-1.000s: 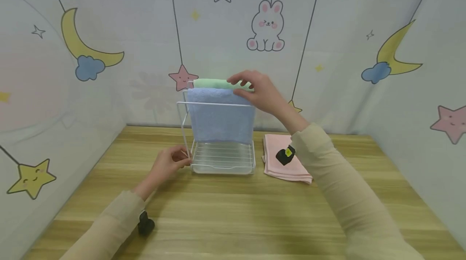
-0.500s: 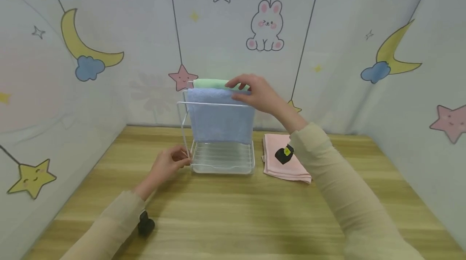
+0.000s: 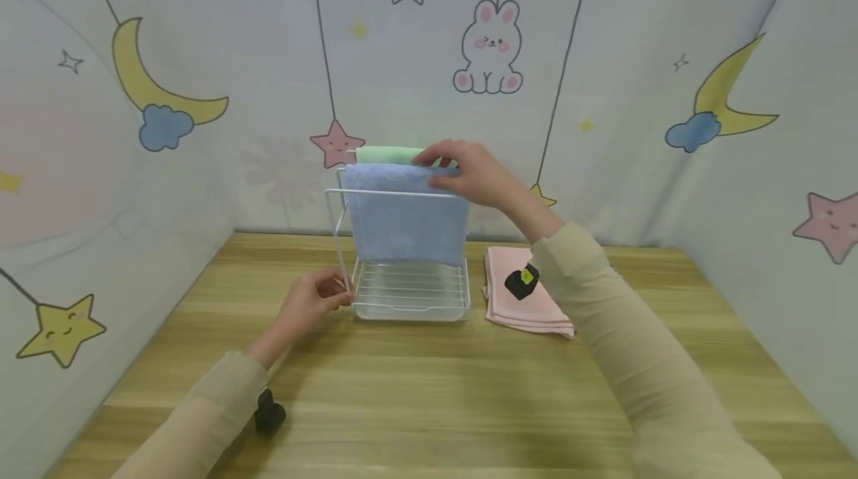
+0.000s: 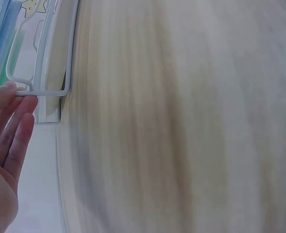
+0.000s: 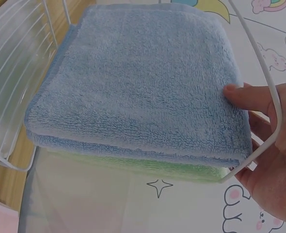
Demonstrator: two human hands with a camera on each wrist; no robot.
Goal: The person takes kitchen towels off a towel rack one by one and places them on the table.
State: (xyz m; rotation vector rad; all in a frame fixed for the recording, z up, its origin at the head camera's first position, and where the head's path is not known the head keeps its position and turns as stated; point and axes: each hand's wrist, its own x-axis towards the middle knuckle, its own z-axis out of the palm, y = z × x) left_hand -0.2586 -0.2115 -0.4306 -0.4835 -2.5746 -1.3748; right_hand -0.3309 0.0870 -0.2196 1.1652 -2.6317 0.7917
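Blue towel (image 3: 407,222): draped on the wire rack (image 3: 410,287), near the back edge of the table (image 3: 415,404); we judge it light, soft, best taken by its top fold.
Right hand (image 3: 474,175): we pinch that fold.
Left hand (image 3: 311,302): we pinch the rack's front-left corner.

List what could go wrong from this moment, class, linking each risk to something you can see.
1. The blue towel might be pulled crooked: the right hand pinches it only near one upper corner.
2. The green towel might be dragged along, since it hangs close behind the blue one.
3. The white wire rack might shift or tip, as the left hand pinches only a low wire at one corner.
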